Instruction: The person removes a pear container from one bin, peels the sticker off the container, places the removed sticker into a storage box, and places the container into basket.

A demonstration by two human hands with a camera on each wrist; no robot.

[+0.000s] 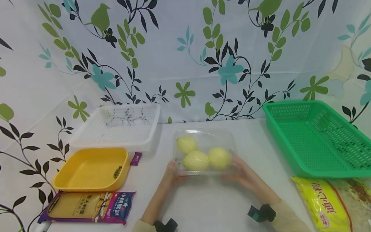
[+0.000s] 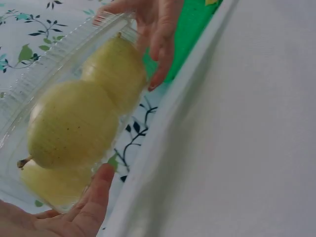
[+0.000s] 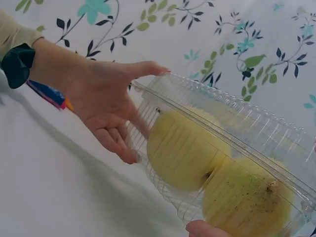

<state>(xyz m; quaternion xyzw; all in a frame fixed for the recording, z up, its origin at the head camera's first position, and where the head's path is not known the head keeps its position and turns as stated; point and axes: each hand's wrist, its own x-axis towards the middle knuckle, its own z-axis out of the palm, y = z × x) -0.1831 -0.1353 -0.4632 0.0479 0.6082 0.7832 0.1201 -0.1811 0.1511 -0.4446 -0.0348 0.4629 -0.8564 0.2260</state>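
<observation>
A clear plastic clamshell box with three yellow pears inside is held between both hands over the middle of the white table. My left hand grips its left end; the right wrist view shows that hand's thumb along the upper edge and its fingers lower down. At the other end, my right hand holds the side of the box, with fingers partly hidden behind the plastic. In the left wrist view the box looks tilted, and a pear shows its brown stem.
To the left are a white basket, a yellow tray, a small purple packet and a pasta bag. A green basket and a yellow food bag lie on the right. Patterned cloth hangs behind.
</observation>
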